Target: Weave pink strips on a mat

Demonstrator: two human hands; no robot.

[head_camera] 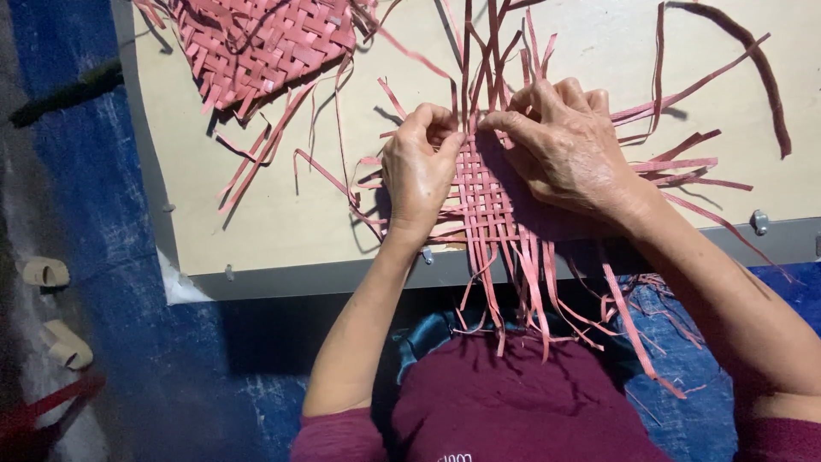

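Both hands pinch pink strips at the top edge of the half-woven mat (492,210) on the board (256,222). Left hand (416,171) & right hand (569,150) nearly touch, fingertips meeting; loose strips run lengthwise away from & toward the body.

I saw both bare forearms reach forward from dark red sleeves and angle inward, so the hands met close together ahead of the chest. The left hand (416,171) was curled palm down, its fingers bent under and its thumb pressed toward the fingertips in a pinch. The right hand (564,145) lay flatter, back upward, wrist bent slightly inward, with its index finger and thumb stretched toward the left hand's fingertips, nearly touching them.
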